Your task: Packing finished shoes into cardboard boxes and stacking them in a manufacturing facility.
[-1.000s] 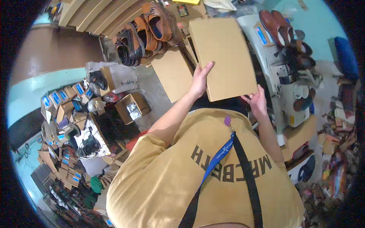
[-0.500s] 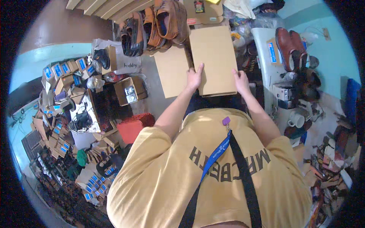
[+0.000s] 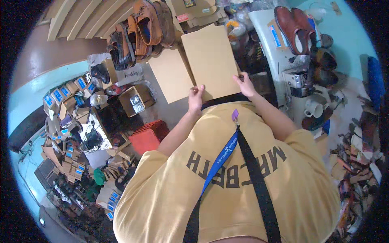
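Note:
A tan rectangular cardboard sheet [image 3: 211, 58] lies in front of me, its near edge close to my shirt. A corner sticking out at its far edge suggests another layer underneath. My left hand [image 3: 196, 98] grips its near left corner, thumb on top and the other fingers mostly hidden. At the right edge, near the close corner, my right hand [image 3: 244, 85] pinches the same sheet between thumb and fingers. A second tan cardboard sheet [image 3: 170, 77] lies flat just to the left, partly beside my left hand.
Brown leather shoes [image 3: 148, 28] stand beyond the left sheet. Reddish-brown shoes [image 3: 292, 30] and a white mug [image 3: 315, 107] are on the right. A red container [image 3: 148, 137] and an open cardboard box [image 3: 135, 101] sit at left, near many piled small boxes [image 3: 67, 156].
The view has shifted and tilted. The held cardboard has come nearer to my body, and its near edge now reaches my shirt. Both hands remain on its edges.

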`<state>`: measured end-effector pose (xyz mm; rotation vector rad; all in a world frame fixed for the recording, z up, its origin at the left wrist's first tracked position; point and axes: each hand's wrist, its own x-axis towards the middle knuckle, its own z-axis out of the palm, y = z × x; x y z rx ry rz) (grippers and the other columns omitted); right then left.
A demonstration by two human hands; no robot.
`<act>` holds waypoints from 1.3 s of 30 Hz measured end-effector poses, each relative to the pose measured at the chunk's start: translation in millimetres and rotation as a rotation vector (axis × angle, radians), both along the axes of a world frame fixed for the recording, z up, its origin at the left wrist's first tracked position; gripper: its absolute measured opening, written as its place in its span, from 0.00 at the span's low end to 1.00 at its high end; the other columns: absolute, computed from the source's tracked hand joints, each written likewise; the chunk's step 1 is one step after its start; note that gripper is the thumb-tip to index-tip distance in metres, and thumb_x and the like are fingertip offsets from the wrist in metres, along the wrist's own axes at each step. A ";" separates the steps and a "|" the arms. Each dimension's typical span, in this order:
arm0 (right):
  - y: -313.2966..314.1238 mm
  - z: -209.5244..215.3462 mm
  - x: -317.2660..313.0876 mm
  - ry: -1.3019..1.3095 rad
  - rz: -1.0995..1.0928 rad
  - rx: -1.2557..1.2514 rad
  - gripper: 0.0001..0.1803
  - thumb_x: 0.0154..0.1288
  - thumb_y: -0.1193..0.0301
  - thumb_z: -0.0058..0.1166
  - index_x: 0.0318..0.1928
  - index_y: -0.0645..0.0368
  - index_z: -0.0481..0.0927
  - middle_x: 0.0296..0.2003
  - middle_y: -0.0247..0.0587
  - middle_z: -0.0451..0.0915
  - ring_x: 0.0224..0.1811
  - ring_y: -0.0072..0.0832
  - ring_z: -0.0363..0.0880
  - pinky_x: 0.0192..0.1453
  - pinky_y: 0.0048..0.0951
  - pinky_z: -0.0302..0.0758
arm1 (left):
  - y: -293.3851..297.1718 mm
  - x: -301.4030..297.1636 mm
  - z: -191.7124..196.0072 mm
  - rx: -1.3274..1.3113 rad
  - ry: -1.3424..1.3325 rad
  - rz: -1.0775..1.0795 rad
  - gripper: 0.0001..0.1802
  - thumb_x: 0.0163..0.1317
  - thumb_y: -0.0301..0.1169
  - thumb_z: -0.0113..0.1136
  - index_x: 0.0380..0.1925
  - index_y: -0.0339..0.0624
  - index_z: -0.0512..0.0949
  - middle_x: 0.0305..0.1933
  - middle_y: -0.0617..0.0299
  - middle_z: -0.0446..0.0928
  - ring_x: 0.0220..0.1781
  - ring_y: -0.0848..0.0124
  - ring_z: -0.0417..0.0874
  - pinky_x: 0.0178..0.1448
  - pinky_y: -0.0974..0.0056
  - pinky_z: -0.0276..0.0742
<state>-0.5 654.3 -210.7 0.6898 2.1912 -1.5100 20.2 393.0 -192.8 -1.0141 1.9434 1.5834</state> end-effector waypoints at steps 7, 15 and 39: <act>-3.7 22.7 -3.9 -0.364 -0.074 -0.299 0.45 0.64 0.33 0.40 0.70 0.52 0.61 0.62 0.45 0.71 0.64 0.40 0.69 0.63 0.48 0.67 | -17.8 -27.2 -7.3 0.222 -0.035 -0.201 0.35 0.59 0.51 0.65 0.59 0.42 0.67 0.49 0.59 0.73 0.49 0.69 0.74 0.48 0.65 0.71; -26.6 -10.7 12.1 -0.006 0.003 -0.568 0.32 0.74 0.48 0.42 0.66 0.59 0.68 0.60 0.33 0.73 0.60 0.24 0.70 0.67 0.33 0.65 | -29.1 -47.7 -18.8 0.581 -0.036 -0.329 0.47 0.61 0.54 0.58 0.70 0.32 0.57 0.77 0.48 0.51 0.80 0.63 0.42 0.79 0.55 0.30; 129.3 244.2 476.9 0.557 -1.419 -0.139 0.32 0.61 0.53 0.58 0.61 0.57 0.71 0.50 0.38 0.78 0.51 0.34 0.78 0.56 0.41 0.77 | 153.2 15.3 192.0 0.519 0.755 -1.822 0.30 0.58 0.34 0.64 0.61 0.40 0.69 0.63 0.52 0.67 0.64 0.58 0.70 0.66 0.57 0.65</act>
